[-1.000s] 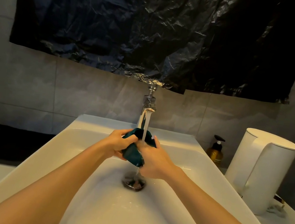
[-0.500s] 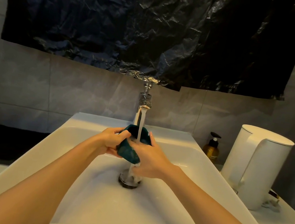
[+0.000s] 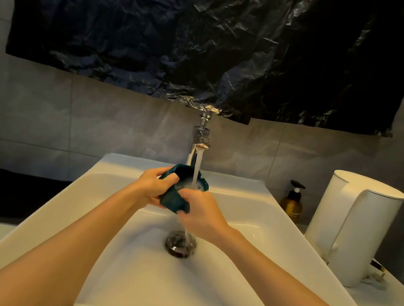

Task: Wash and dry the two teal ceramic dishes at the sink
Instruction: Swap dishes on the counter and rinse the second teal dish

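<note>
Small teal glazed ceramic dish (image 3: 175, 196) held over white rectangular sink (image 3: 252, 214), under running tap stream (image 3: 196, 168). Left hand (image 3: 151, 188) and right hand (image 3: 199, 212) fingers wrapped round rim. Probably rigid, wet, slippery, chippable; grip opposite edges. Second dish unseen.

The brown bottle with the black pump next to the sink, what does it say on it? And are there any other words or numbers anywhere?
Amber brown pump bottle: it has a pale label with lettering, but it is too small and blurred to read.
White plastic kettle: no words or numbers visible.
Teal ceramic dish under the running chrome tap: no writing visible.
Black plastic sheet on the wall: no print visible.
So nothing here can actually be read.
</note>
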